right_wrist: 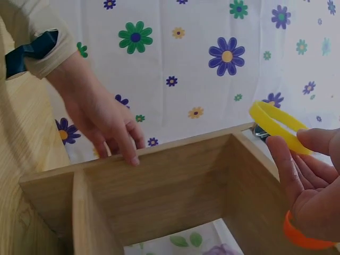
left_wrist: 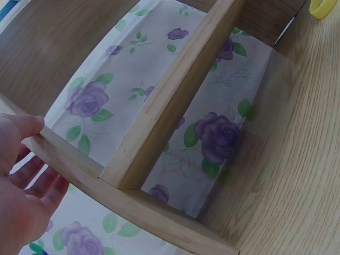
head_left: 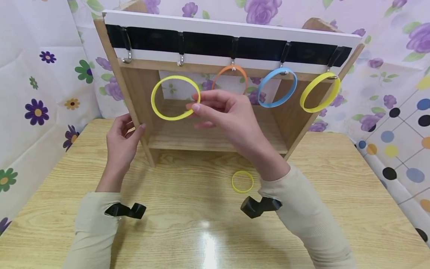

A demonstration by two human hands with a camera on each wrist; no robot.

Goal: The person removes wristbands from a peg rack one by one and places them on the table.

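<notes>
The right hand (head_left: 231,112) pinches a yellow ring (head_left: 173,118) between finger and thumb, just left of the fingertips. Behind those fingers hangs an orange ring (head_left: 245,76); right of them, a blue ring (head_left: 260,89). The left hand (head_left: 121,142) grips the wooden shelf (head_left: 208,139) by its side edge.

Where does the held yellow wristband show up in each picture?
Head: yellow wristband left of centre, below the second hook from the left.
Left wrist: not in it; the yellow piece at top right seems another.
Right wrist: yellow wristband at right, above the orange wristband.
Shared landmark: the wooden shelf unit.
</notes>
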